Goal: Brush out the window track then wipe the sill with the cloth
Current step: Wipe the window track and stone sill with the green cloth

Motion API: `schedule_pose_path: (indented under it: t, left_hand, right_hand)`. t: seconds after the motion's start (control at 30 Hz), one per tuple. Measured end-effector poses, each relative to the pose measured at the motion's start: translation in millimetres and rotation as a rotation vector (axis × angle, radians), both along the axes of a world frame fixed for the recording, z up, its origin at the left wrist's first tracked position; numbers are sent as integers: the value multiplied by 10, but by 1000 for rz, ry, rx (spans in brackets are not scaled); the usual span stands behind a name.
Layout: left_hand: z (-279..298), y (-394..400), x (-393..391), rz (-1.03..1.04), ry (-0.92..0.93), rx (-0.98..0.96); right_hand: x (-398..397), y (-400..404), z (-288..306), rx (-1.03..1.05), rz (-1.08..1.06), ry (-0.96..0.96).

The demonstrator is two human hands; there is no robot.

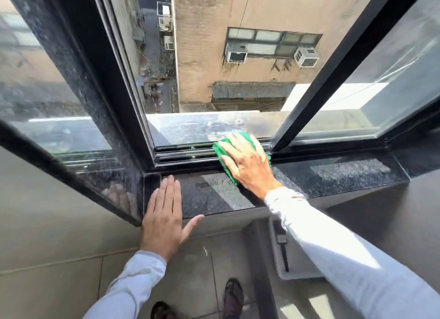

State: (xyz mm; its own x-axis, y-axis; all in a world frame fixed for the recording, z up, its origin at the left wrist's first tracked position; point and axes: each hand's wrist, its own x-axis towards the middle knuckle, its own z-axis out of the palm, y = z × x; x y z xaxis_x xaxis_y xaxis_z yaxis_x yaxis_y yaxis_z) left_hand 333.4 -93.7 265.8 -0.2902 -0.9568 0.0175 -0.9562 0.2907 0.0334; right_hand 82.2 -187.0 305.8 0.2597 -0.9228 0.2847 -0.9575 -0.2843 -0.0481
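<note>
A green cloth (220,152) lies across the black window track (185,153) and the inner edge of the dark granite sill (214,194). My right hand (247,162) presses flat on top of the cloth, fingers spread, covering most of it. My left hand (164,218) rests flat and empty on the sill's left end, fingers together, thumb out over the front edge. A black-handled brush (283,247) lies in a white tray (295,274) below the sill, under my right forearm.
The sliding window is open in the middle; a glass sash (357,104) stands to the right and fixed glass (47,92) to the left. Beyond is a dusty outer ledge (214,125) and a drop to the street. My feet stand on the tiled floor (190,271).
</note>
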Motion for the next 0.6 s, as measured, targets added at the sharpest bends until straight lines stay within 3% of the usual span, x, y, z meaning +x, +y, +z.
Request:
schedule_pose_path:
  t: [0.2, 0.4, 0.47, 0.6]
  left_hand:
    - [27, -1, 4, -9, 0, -8]
    - [97, 11, -2, -8, 5, 31]
    - [110, 15, 4, -12, -1, 34]
    - [83, 28, -18, -11, -9, 28]
  right_hand:
    - [-250, 110, 123, 232, -67, 191]
    - [-194, 166, 370, 174, -53, 343]
    - [-277, 278, 483, 173, -60, 153]
    - [-662, 871, 597, 82, -462, -674]
